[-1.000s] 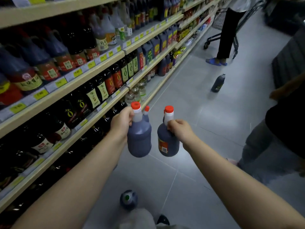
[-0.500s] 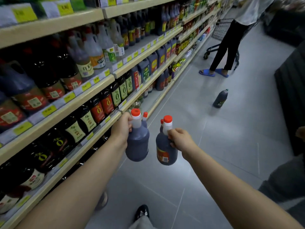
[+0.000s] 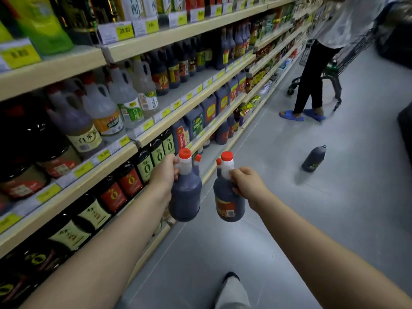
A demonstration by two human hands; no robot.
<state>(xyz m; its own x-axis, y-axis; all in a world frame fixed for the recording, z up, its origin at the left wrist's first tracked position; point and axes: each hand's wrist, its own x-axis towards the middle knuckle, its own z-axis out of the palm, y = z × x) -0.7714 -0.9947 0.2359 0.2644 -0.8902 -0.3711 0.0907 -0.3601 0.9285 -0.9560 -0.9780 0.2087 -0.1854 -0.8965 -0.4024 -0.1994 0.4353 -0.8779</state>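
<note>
Item one: our left hand (image 3: 163,175), its fingers (image 3: 176,167) curled tight round the white neck of the left-hand bottle (image 3: 185,197), which is dark-filled, red-capped and held upright in the air just off the shelving (image 3: 66,197). A second, smaller red cap (image 3: 198,157) shows just behind its neck, and we cannot tell whether that belongs to another bottle in the same grip. Item two: our right hand (image 3: 247,184), fingers wrapped round the white neck of the right-hand bottle (image 3: 227,204), with the same dark fill and red cap and a red and orange label facing us. Another small red cap peeks out on its left side. We hold the two bottles side by side at like height, close but apart, over the grey floor (image 3: 289,219). Item three: the shelving on our left, in several tiers, stocked with dark sauce bottles, pale jugs (image 3: 124,97) and yellow price tags (image 3: 124,141). Item four: a lone dark bottle (image 3: 314,159) on the floor ahead to our right, well apart from us. Item five: another person (image 3: 310,81) in dark trousers and blue slippers (image 3: 292,115) farther down the aisle, beside a shopping cart (image 3: 334,70). Item six: our own shoe (image 3: 230,276), near the lower edge of the view.
</note>
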